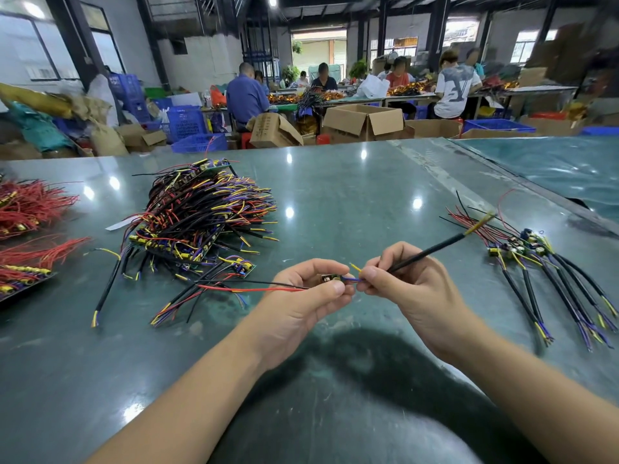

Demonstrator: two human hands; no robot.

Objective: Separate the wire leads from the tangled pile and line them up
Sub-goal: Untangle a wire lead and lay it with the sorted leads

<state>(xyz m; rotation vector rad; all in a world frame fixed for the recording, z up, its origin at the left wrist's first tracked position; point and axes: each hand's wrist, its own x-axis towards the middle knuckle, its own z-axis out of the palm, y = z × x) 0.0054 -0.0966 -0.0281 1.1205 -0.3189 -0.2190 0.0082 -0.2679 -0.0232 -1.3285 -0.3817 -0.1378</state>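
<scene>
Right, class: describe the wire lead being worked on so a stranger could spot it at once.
Start at the green table, between the big tangled pile and the sorted row. It is the only lead off the table, pinched between left hand and right hand.

A: L hand [311, 289]? 
B: Pinching small board [331, 278], red + black leads trailing left. R hand [402, 279] pinches black cable [432, 251]
A: Piles?
B: Tangled pile [201, 212] left, sorted row [549, 272] right, on green table [351, 195]
</scene>
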